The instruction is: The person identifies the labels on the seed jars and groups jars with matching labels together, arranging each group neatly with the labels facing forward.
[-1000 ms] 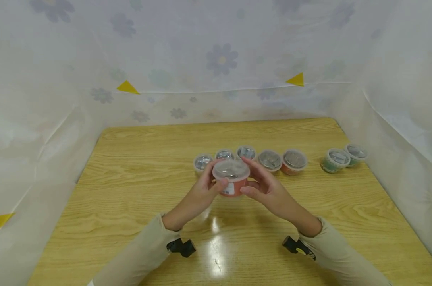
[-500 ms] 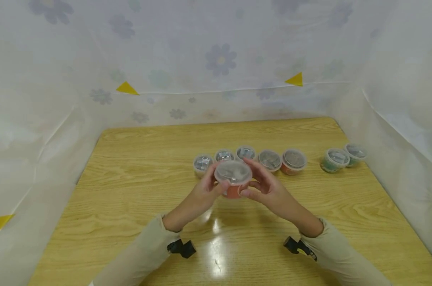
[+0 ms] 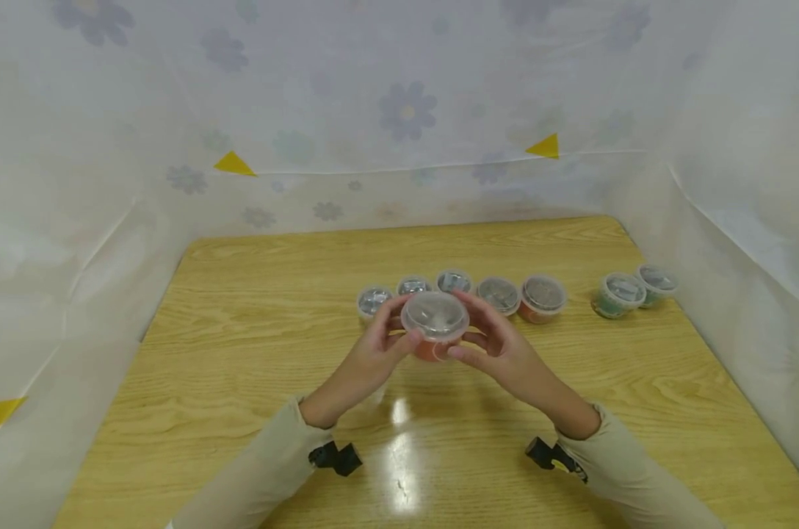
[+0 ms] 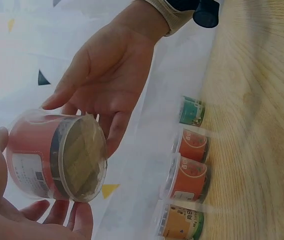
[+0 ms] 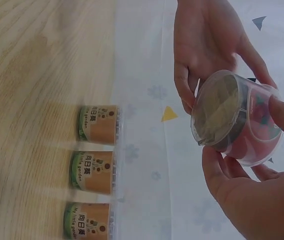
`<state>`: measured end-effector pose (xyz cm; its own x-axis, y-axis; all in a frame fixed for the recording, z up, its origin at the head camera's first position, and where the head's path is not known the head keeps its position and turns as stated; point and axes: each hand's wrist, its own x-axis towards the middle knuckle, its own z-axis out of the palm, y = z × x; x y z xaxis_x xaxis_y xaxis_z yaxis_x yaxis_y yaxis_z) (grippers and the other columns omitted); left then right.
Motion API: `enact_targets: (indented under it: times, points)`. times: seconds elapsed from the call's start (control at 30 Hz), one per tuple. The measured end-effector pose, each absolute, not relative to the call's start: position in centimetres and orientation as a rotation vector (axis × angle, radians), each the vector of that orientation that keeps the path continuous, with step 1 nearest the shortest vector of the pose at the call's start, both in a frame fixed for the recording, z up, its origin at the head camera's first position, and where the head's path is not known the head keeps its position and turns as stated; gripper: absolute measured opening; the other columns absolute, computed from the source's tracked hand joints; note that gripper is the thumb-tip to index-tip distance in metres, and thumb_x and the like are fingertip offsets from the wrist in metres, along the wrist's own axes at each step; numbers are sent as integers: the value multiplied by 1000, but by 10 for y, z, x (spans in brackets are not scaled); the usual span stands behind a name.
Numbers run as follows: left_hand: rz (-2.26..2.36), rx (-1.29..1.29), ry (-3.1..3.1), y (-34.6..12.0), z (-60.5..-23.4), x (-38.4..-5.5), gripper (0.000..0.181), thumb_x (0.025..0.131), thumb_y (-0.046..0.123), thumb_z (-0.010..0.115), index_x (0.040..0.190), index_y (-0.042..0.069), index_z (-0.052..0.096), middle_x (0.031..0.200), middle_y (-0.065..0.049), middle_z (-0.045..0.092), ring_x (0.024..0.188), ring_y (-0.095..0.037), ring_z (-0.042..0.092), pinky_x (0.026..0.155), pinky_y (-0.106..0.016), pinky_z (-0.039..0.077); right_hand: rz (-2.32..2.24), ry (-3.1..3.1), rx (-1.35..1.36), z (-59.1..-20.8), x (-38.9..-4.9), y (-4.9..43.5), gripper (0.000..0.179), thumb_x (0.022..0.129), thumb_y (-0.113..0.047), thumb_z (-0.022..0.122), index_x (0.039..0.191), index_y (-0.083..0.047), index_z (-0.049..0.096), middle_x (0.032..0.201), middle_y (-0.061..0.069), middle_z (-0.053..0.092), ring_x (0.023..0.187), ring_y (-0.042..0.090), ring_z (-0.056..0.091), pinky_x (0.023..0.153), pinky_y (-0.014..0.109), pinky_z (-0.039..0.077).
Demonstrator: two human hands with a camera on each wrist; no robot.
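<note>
A red paper cup with a clear plastic lid (image 3: 435, 314) is lifted over the table between both hands. My left hand (image 3: 369, 356) grips its left side, thumb on the front and fingers behind. On the other side, my right hand (image 3: 505, 349) holds the cup with its thumb low and fingers near the rim. A white label (image 4: 30, 174) with a barcode shows on the cup in the left wrist view. The right wrist view shows a plant picture (image 5: 264, 115) on its red side, and its dark brownish base (image 5: 219, 105).
Behind the hands stand three orange sunflower cups (image 5: 99, 125), partly hidden by the fingers in the head view. Two red cups (image 3: 543, 297) continue that row. Two green cups (image 3: 617, 296) stand near the right edge of the wooden table (image 3: 241, 353). White curtains surround the table.
The held cup has turned between the hands, so its white label has left the front in the head view. It has shifted slightly right; both wrists stay nearly in place.
</note>
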<state>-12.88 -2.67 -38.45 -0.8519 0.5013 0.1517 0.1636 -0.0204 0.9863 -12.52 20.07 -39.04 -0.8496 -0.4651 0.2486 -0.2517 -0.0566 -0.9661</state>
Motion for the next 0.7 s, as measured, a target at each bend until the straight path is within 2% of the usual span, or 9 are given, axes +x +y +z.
enact_targets:
  times: [0.3,0.43,0.57,0.7]
  points:
    - [1934,659,2006,-21,-393,-131,58,93,25,58,142,18,27,130,-8,40,118,-22,43,94,-34,43,-1973,2211,-729,-394,-123,196,78,82,2,68,146,-15,27,137,9,38,122,23,41,100,31,37]
    - [1895,688,2043,-18,-380,-126,59,94,21,57,143,12,26,130,-8,40,119,-22,41,98,-37,39,-1928,2287,-685,-396,-123,194,82,80,2,70,146,-16,26,139,6,38,120,21,42,99,32,39]
    - [1864,693,2052,-17,-367,-120,59,94,20,57,142,6,25,131,-8,40,121,-21,39,102,-40,33,-1869,2307,-669,-389,-119,190,82,80,1,71,146,-16,25,140,6,36,121,22,42,99,36,38]
    - [1843,684,2053,-17,-366,-119,59,94,18,57,142,6,25,132,-8,39,121,-20,38,102,-40,32,-1857,2294,-672,-383,-116,189,82,80,2,70,146,-11,24,140,11,35,122,25,41,100,45,35]
